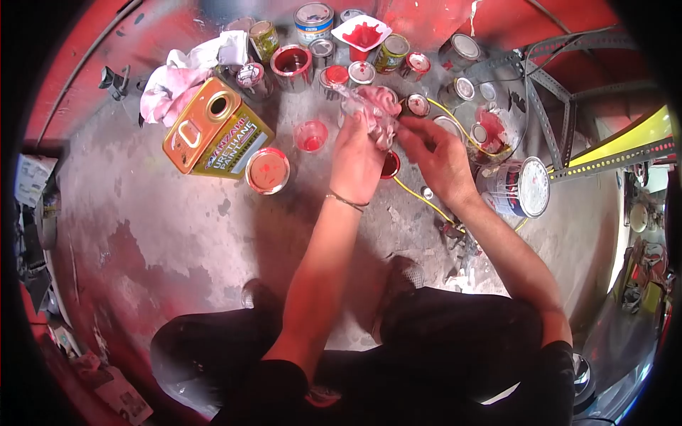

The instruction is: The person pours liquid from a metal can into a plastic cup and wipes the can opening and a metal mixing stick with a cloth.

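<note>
In the head view, the left hand [357, 157] has its grip closed around a crumpled wad [383, 106], pale and stained pink, held up above the floor [163, 248] among the paint containers; whether it is cloth or thin film is hard to tell. The right hand [444, 160] comes in from the other side with its fingers partly curled and their tips at the right edge of the wad; whether that grip actually pinches it cannot be told. Between the wrists, partly hidden, a container of dark red paint [390, 165] shows below. Left of the left hand stands a translucent cup [310, 135] with red in it, and farther left a gold urethane paint tin [220, 131], tilted in view, with a red-smeared round can [268, 170] just beside its lower corner. A pink-stained white rag [177, 85] lies behind the tin. Beyond the hands, cans cluster near the red wall, among them an open red-coated can [292, 62] and a white square-rimmed cup [362, 34] coated red inside. On the right, a yellow hose [419, 195] runs past a large white-lidded can [522, 186].
</note>
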Motion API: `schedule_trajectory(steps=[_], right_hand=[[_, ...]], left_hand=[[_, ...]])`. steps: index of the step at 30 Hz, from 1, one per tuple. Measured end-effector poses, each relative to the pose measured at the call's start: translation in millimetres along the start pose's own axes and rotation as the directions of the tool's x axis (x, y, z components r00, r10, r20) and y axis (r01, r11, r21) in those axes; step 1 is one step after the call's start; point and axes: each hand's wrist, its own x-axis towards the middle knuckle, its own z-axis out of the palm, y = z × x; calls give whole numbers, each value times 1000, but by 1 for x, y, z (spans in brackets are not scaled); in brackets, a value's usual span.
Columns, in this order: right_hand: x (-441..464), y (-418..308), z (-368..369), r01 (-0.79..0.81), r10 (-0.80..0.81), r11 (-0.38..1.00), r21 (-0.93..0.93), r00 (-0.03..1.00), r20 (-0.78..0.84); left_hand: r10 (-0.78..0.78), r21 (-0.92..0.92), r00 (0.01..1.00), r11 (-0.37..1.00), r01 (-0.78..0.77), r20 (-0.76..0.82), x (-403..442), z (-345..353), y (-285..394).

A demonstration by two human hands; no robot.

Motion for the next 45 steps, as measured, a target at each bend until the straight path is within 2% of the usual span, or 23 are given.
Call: schedule_trajectory(steps=[1, 4, 5, 8, 9, 11, 14, 16, 17, 20, 21, 25, 26, 28, 31, 34, 35, 38, 39, 41, 42, 43, 45], right_hand=[[-1, -3, -3, -67, 67, 998, 0, 996, 61], [1, -1, -8, -136, 141, 990, -36, 966, 218], [-1, -3, -7, -146, 143, 989, -1, 966, 217], [2, -1, -5, -108, 118, 992, -65, 975, 187], [0, 0, -2, -79, 87, 995, -54, 978, 189], [-11, 1, 1, -22, 29, 999, -37, 980, 197], [-27, -9, 9, -75, 84, 996, -46, 971, 223], [-39, -7, 13, -65, 61, 998, 10, 971, 229], [-41, -7, 15, -85, 76, 996, 26, 968, 238], [-30, -4, 12, -123, 117, 992, 8, 964, 237], [-26, -2, 8, -141, 140, 990, -13, 964, 227], [-8, -9, 2, -127, 123, 992, 9, 974, 193], [-5, -7, -1, -128, 119, 991, 43, 977, 177], [-6, -5, -6, -130, 118, 990, 62, 979, 169], [-12, 1, -2, -126, 113, 991, 50, 973, 200], [-3, 10, -10, -159, 139, 977, 143, 981, 139], [0, 11, -14, -154, 128, 971, 182, 981, 145], [0, 4, -16, -129, 90, 960, 249, 983, 161], [-2, 1, -14, -131, 83, 954, 268, 979, 184], [-8, -8, -5, -125, 60, 946, 301, 975, 216], [-11, -7, -1, -130, 75, 959, 253, 974, 216], [-12, -1, 2, -136, 88, 966, 218, 972, 217], [-12, 10, 5, -168, 127, 971, 172, 967, 222]], left_hand=[[27, 5, 1000, 1000, -27, -8, 0, 0, 0], [70, 122, 996, 990, -76, 52, 3, -14, -4], [62, 123, 998, 990, -64, 21, 1, -12, -10], [90, 253, 996, 964, -81, -22, -14, 10, -29], [112, 257, 987, 963, -80, -114, -16, 16, -29], [161, 303, 976, 946, -111, -144, -7, 5, -25], [287, 289, 951, 925, -245, -112, 23, -21, 5], [318, 307, 935, 916, -260, -156, 38, -34, 37], [297, 285, 931, 930, -231, -214, 39, -36, 44], [252, 265, 949, 944, -198, -188, 20, -28, 20], [182, 261, 955, 958, -118, -235, 11, -17, 15], [-29, 411, 991, 908, 82, -134, -11, -10, -18], [35, 333, 981, 943, 31, -191, -15, 8, -25], [-21, 428, 979, 897, 108, -202, -16, 7, -19], [-23, 331, 986, 940, 77, -163, -1, -14, 1], [-133, 175, 956, 967, 182, -262, -6, -19, 27], [-91, 183, 948, 971, 153, -305, -6, -23, 25], [124, 546, 928, 833, 95, -351, -1, -38, 12], [244, 672, 921, 740, 26, -305, 0, -39, 9], [324, 848, 914, 529, 40, -245, 0, -35, 6], [356, 911, 911, 409, 47, -207, -1, -31, 4], [332, 905, 917, 421, 68, -223, -4, -28, 3], [219, 704, 937, 709, 38, -271, -6, -13, 0]])
